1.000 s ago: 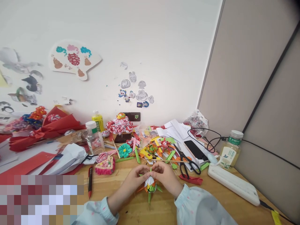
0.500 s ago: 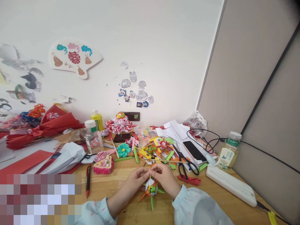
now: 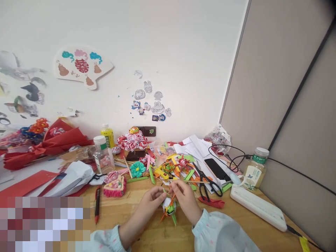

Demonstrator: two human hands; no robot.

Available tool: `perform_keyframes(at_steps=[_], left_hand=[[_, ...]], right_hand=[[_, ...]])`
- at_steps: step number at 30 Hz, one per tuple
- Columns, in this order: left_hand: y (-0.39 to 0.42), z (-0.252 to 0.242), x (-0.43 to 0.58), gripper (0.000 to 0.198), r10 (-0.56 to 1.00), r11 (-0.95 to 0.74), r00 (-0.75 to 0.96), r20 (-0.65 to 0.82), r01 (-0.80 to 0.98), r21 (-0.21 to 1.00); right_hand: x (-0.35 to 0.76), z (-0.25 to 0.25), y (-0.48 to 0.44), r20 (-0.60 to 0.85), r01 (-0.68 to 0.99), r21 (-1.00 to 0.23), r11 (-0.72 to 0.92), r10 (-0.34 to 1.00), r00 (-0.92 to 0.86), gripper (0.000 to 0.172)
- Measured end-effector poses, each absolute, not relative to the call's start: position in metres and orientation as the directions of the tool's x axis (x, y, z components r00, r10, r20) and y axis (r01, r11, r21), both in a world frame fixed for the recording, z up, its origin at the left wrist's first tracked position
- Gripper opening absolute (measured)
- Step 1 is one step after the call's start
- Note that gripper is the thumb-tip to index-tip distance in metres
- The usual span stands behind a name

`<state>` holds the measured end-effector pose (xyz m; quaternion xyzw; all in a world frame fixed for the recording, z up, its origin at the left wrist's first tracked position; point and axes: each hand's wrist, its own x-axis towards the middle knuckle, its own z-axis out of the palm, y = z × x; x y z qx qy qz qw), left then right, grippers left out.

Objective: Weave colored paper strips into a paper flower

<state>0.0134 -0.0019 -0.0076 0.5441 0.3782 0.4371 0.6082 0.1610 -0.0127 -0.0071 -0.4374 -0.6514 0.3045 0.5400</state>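
Note:
A small woven ball of paper strips [image 3: 169, 207], green, orange and white, hangs between my hands just above the wooden table. Loose strip ends stick out below it. My left hand [image 3: 154, 197] is closed, its thumb and fingers pinching a pale green strip at the ball's top. On the other side my right hand [image 3: 183, 196] pinches an orange strip that rises from the ball. Fingers hide part of the ball's upper side. Beyond the hands lie a yellow cutter [image 3: 160, 173] and a wooden stick [image 3: 193, 181].
Black scissors [image 3: 206, 183] and a phone [image 3: 217, 169] lie right of the hands, by a white power strip [image 3: 258, 208] and a bottle [image 3: 256, 169]. At left are a pink heart-shaped box [image 3: 114, 187] and a red-black pen [image 3: 97, 205]. Paper flowers [image 3: 132, 141] stand behind.
The ball has turned and risen slightly, and its dangling strip ends have shifted. My right hand now has an orange strip between its fingers. The fingertips have moved a little apart.

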Motion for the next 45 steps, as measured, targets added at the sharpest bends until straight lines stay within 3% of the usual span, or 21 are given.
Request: perform_keyframes(at_steps=[4, 10, 19, 23, 28, 31, 36, 45], left_hand=[[-0.001, -0.001, 0.01, 0.044, 0.959, -0.09, 0.255, 0.122, -0.131, 0.987], [-0.002, 0.002, 0.007, 0.047, 0.961, -0.144, 0.214, 0.172, -0.141, 0.98], [-0.006, 0.001, 0.005, 0.028, 0.926, -0.232, 0.282, 0.251, -0.1, 0.967], [-0.007, 0.002, 0.002, 0.021, 0.912, -0.326, 0.279, 0.302, 0.044, 0.944], [-0.011, 0.002, 0.0, 0.018, 0.836, -0.542, 0.249, 0.489, 0.234, 0.808], [-0.013, 0.0, 0.0, 0.017, 0.804, -0.595, 0.226, 0.55, 0.282, 0.753], [-0.014, 0.0, 0.0, 0.016, 0.778, -0.628, 0.202, 0.595, 0.292, 0.722], [-0.018, 0.008, -0.002, 0.005, 0.779, -0.627, 0.252, 0.575, 0.273, 0.73]], right_hand=[[0.169, -0.003, -0.01, 0.431, 0.206, -0.883, 0.421, 0.902, 0.004, 0.028], [0.171, -0.004, -0.007, 0.431, 0.208, -0.876, 0.434, 0.9, -0.062, 0.015], [0.169, -0.005, -0.01, 0.47, 0.265, -0.841, 0.472, 0.88, -0.077, 0.006], [0.169, 0.0, -0.014, 0.575, 0.411, -0.711, 0.57, 0.808, -0.128, 0.004], [0.169, 0.005, -0.021, 0.719, 0.556, -0.434, 0.709, 0.644, -0.26, 0.007], [0.169, 0.004, -0.023, 0.749, 0.598, -0.332, 0.729, 0.589, -0.302, 0.01], [0.169, 0.004, -0.024, 0.794, 0.61, -0.281, 0.741, 0.536, -0.286, 0.013], [0.169, 0.005, -0.027, 0.78, 0.614, -0.295, 0.732, 0.556, -0.288, 0.012]])
